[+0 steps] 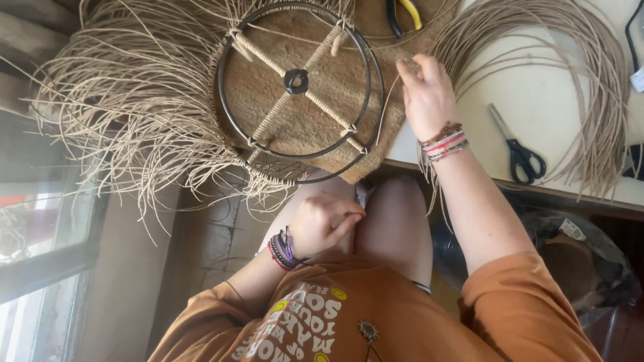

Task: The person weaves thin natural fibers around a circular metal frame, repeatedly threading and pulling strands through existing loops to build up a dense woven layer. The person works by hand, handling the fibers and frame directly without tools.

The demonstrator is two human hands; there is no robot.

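Pinching a thin cane strand (391, 110) between its fingertips, the right hand (426, 94) works at the edge of a half-woven basket piece (201, 100) that lies at the near edge of the bench (537, 94) and juts out over the person's lap. The left hand (322, 224) rests below on the knee, fingers curled in on themselves; whether anything is inside that curl I cannot tell.

The piece is built on a metal ring frame (295, 84) with wrapped cross spokes and a dark hub (296, 80). A woven fibre mat (335, 80) shows under the ring, and loose strand ends (121, 107) fan far out to the left. It looks light for its spread. The ring and spokes are the stiff part, so the rim or a spoke is the sound place to take hold; the loose ends are springy and would likely kink or snap if bent sharply or used as a handle. A single strand is thin and smooth, best pinched close to where it enters the weave so it does not whip about.

A coil of spare cane (590, 80) lies to the right on the bench, with black-handled scissors (516, 151) beside it and yellow-handled pliers (404, 13) at the top.
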